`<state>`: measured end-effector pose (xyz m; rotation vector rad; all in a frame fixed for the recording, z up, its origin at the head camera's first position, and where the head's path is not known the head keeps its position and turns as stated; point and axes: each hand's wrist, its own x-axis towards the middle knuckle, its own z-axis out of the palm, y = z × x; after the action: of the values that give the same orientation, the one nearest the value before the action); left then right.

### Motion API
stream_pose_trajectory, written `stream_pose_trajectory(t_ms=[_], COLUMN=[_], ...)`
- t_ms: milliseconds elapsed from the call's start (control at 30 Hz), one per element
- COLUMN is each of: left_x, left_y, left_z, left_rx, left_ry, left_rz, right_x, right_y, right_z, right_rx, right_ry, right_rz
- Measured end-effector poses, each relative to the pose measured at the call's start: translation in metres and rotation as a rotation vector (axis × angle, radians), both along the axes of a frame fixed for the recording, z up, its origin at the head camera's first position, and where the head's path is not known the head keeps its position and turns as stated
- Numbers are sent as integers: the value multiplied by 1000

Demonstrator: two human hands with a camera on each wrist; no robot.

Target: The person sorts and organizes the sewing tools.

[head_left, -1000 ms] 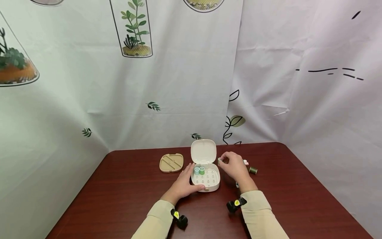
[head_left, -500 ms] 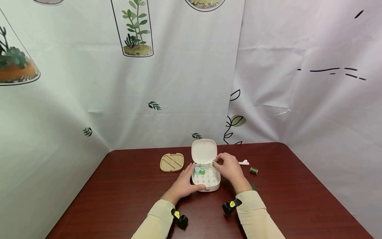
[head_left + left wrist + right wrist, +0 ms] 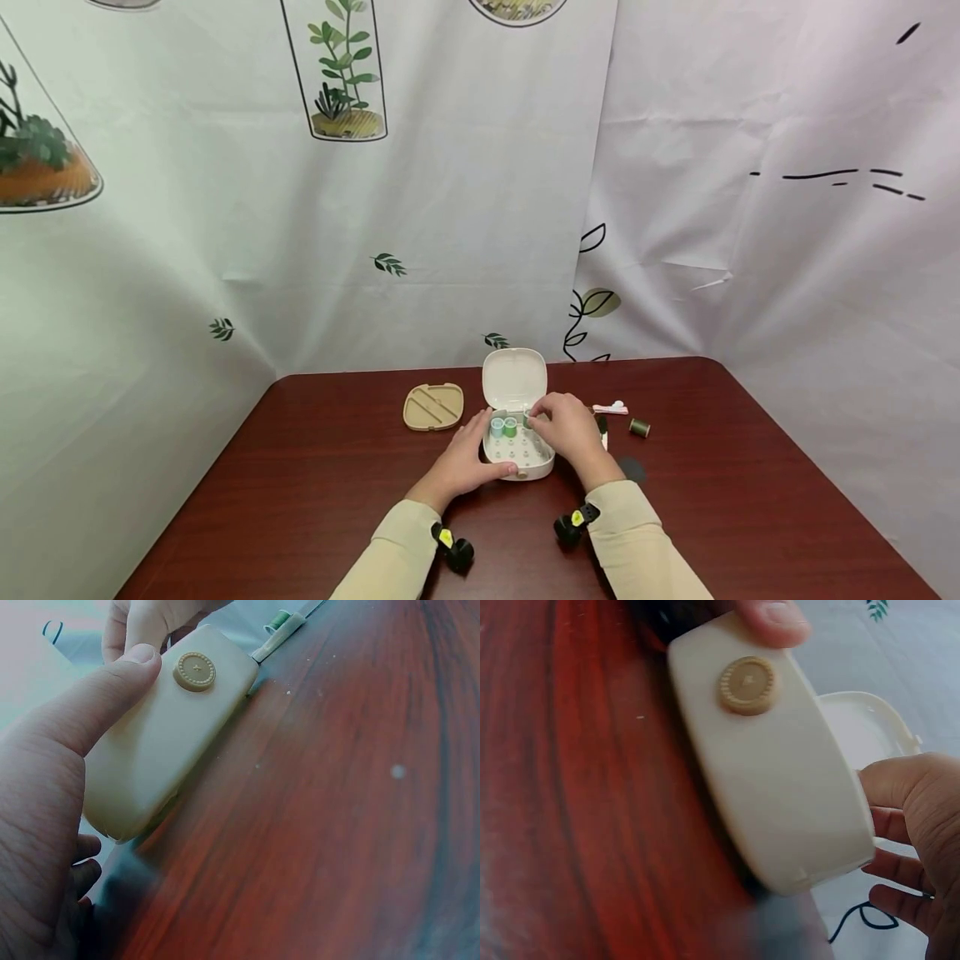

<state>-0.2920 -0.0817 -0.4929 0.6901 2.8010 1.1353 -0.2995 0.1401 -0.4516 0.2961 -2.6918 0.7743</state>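
A white sewing box (image 3: 536, 472) stands on the table with its lid (image 3: 514, 379) raised. My left hand (image 3: 459, 465) holds it from the left, the thumb on the front wall beside a tan round button (image 3: 195, 671). Inside, a light blue thread spool (image 3: 497, 427) and a green thread spool (image 3: 510, 427) stand upright side by side at the back left among small pegs. At the back right of the box, my right hand (image 3: 568, 427) pinches another greenish thread spool (image 3: 527, 419), partly hidden by the fingers. Both wrist views show the box front, not that spool.
A tan divided tray (image 3: 433, 407) lies left of the box. To the right are an olive thread spool (image 3: 640, 427), a small pink-and-white item (image 3: 611, 407) and a dark flat round thing (image 3: 632, 469). The right hand partly covers a dark-and-white object (image 3: 603, 429).
My right hand has carried the pinched spool leftward from beside the box to over its back right part. The left hand keeps its hold on the box.
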Motion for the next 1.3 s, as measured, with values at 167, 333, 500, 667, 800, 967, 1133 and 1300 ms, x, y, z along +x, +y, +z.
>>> stream_pose_trajectory(t_ms=[167,333,500,667,800,967,1133,1300], left_x=[-1,-1,-1,-2,-2,-1,-1,-1], left_y=[0,0,0,0,0,1,2,2], left_z=[-1,0,0,-1,-1,0,1,1], left_rx=[0,-4,-5,-9,-14,-16,-14,-13], left_ry=[3,-1,-3,2,2,4,10,10], left_rz=[-6,-7,-3,-3,-4,-2,-4,-8], right_x=[1,2,2,1,0,0,0,0], right_y=[-3,-5,-8,-9,-11,-11,-11,-11], right_z=[-4,-7,-10,-11,-12,-12,-12,-12], right_rx=[17,62,92,110,129,133,128,125], right_ry=[-17,-1,26,11,-9,-14,-3,-7], right_rz=[-3,1,-17,-25,-25,-21,-12,-3])
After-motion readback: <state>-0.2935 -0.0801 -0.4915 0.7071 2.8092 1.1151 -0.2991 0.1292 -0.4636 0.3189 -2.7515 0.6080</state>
